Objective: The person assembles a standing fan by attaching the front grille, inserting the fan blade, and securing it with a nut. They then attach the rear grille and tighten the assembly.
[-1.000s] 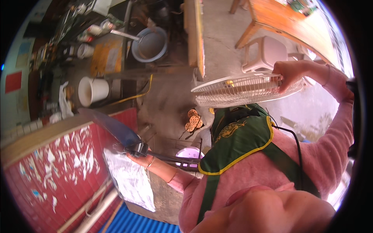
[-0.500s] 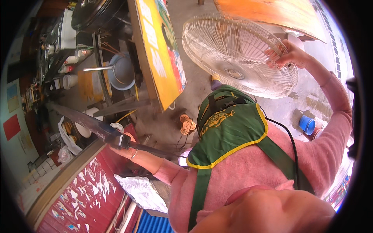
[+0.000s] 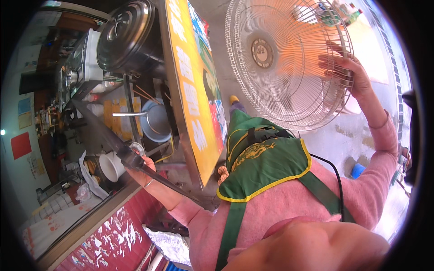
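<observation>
1. Turned the white wire fan guard [image 3: 289, 67] more nearly face-on since the earlier frames; shifted the view as well, bringing in more of the yellow signboard [image 3: 192, 101] and the lidded pot [image 3: 124, 36].
2. Wearing a green apron [image 3: 271, 169] edged in yellow over a pink sweater [image 3: 271, 212], with a black cord [image 3: 338, 185] curving down on the right.
3. Grasping the guard's right-hand rim with the right hand [image 3: 355, 74], fingers spread at the wires; cannot tell whether laid over or poked through. Holding the guard up ahead and to the right, clear of the floor.
4. Clasping a long dark bar [image 3: 130, 157] at its thick black block with the left hand [image 3: 140, 168], fingers curled round. Slanting from upper left down toward the apron.
5. Below the left forearm: red panel [image 3: 99, 244] with torn white scraps, near crumpled foil [image 3: 172, 246].
6. Standing between the two hands: the signboard.
7. Left of that: the dark pot, a blue basin [image 3: 158, 122] with a silver handle [image 3: 129, 114] reaching over its rim, a white bucket [image 3: 110, 167].
8. Seen through the guard: an orange table [image 3: 307, 47]. Farthest left: red paper [image 3: 21, 145] on a pale wall.
</observation>
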`<state>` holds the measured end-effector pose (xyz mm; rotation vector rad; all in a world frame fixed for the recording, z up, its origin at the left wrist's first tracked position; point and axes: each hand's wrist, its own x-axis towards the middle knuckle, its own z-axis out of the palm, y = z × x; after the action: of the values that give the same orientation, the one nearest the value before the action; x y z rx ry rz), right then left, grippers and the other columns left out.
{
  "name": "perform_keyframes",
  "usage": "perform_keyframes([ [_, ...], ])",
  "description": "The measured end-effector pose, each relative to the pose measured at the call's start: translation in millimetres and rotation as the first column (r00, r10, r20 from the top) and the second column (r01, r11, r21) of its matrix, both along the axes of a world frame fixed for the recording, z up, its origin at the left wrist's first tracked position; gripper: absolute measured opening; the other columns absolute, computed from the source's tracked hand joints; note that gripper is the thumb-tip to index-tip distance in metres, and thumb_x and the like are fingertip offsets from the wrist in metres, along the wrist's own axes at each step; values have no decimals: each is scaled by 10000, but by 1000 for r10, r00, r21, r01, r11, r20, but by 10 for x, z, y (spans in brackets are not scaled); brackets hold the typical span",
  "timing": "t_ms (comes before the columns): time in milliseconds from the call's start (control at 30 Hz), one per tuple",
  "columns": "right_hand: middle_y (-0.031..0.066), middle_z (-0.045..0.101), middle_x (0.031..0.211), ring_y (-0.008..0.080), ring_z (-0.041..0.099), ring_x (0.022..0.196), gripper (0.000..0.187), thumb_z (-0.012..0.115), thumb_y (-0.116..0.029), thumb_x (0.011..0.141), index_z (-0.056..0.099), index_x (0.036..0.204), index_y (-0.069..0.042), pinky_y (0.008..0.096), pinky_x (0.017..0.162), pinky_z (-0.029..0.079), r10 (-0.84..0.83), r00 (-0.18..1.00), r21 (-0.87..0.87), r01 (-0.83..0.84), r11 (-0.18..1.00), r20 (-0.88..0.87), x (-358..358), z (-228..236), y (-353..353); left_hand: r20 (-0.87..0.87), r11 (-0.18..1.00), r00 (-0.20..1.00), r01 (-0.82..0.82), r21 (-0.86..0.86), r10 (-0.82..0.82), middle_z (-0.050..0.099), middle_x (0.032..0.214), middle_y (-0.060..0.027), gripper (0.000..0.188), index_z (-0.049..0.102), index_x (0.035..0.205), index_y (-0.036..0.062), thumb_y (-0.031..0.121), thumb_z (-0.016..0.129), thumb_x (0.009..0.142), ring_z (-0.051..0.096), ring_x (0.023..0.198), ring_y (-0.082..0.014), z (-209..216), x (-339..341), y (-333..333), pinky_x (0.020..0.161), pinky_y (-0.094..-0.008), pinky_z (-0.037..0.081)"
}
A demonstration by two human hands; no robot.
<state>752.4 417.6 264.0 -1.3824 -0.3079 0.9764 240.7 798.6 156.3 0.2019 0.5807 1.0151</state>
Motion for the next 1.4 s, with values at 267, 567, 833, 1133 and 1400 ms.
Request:
perform_keyframes([
  [267, 217, 576, 1163, 280, 602, 1042, 582, 541, -192, 850, 339, 1365, -12, 338, 866, 518, -116, 992, 12, 115, 993, 57, 619, 202, 1151, -55, 998, 998, -38, 48, 41, 677, 932, -76, 299, 629, 969, 49, 255, 689, 761, 663, 802, -175, -68, 923, 1198, 693, -308, 567],
  [567, 223, 607, 1093, 285, 640, 965, 586, 546, -140, 802, 361, 1338, 9, 317, 756, 571, -297, 955, 7, 297, 955, 13, 992, 373, 1712, 161, 931, 918, 352, 94, -363, 665, 987, -65, 241, 620, 1023, 44, 197, 580, 841, 640, 891, -199, 225, 2522, 2497, 793, -346, 531],
  [833, 212, 627, 1046, 283, 657, 902, 568, 570, -83, 771, 400, 1304, 11, 324, 715, 573, -324, 943, 56, 329, 943, -78, 1965, 415, 2289, 64, 945, 943, 324, 47, -326, 670, 951, -72, 225, 620, 974, 44, 217, 570, 839, 658, 849, -205, 400, 4080, 3176, 745, -351, 560],
  [1133, 227, 625, 1044, 292, 659, 896, 575, 567, -72, 767, 390, 1308, 6, 315, 710, 575, -322, 939, -13, 322, 946, -121, 3025, 530, 3053, 31, 914, 915, 399, 77, -402, 679, 897, -63, 221, 635, 960, 48, 218, 560, 839, 669, 797, -192, 512, 5330, 3966, 664, -319, 577],
  [1400, 220, 626, 1050, 288, 656, 914, 615, 574, -108, 758, 365, 1322, 24, 336, 738, 569, -260, 965, -88, 257, 963, -31, 4495, 508, 4324, 75, 930, 927, 367, 25, -367, 674, 837, -25, 179, 633, 892, 76, 239, 590, 832, 656, 723, -148, 125, 6722, 5199, 626, -283, 568],
])
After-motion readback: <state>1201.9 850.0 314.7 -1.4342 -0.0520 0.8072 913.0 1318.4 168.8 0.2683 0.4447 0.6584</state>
